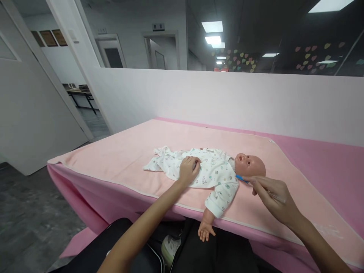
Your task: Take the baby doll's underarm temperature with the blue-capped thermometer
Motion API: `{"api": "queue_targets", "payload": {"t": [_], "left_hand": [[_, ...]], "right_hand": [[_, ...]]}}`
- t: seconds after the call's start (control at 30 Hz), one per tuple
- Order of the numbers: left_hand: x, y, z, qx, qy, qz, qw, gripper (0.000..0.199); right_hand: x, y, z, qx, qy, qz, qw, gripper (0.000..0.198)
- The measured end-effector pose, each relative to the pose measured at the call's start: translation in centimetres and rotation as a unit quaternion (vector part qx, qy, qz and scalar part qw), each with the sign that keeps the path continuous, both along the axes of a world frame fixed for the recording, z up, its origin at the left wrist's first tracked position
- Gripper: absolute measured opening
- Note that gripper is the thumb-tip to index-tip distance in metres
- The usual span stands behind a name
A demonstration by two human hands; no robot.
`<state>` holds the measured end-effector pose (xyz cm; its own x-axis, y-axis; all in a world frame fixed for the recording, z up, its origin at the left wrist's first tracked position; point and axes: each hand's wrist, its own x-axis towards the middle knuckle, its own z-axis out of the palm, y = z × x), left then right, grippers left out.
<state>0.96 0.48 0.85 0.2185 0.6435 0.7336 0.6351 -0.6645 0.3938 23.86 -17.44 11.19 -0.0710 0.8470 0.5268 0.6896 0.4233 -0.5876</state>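
Note:
A baby doll (249,165) lies on its back, its head to the right, dressed in a white printed sleepsuit (210,167). Its near arm hangs past the table edge, with the small hand (206,230) in the air. My left hand (189,169) rests on the doll's belly, fingers curled; a small greyish spot shows at the fingertips, too small to name. Between the fingers of my right hand (271,195) is a slender stick with a blue end (241,178) and a clear handle. The blue end points at the doll's neck, just below the chin; whether it touches is unclear.
A peach towel (119,151) covers the table over a pink cloth (321,159). Behind stands a white half-wall (216,98) topped by glass. My knees are under the table's front edge. At the left there is a door (34,98).

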Motion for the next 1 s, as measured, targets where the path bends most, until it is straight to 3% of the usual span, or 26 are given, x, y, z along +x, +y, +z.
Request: {"api": "queue_targets", "payload": {"t": [0.33,1.0], "left_hand": [[-0.05,0.05,0.06,-0.009,0.011,-0.002,1.0,0.012],[-0.06,0.0,-0.04,0.014,0.009,-0.003,1.0,0.01]], "right_hand": [[-0.42,0.02,-0.65,-0.039,-0.014,0.031,0.999,0.037],[-0.26,0.09,-0.87,-0.075,-0.022,0.013,0.997,0.041]]}}
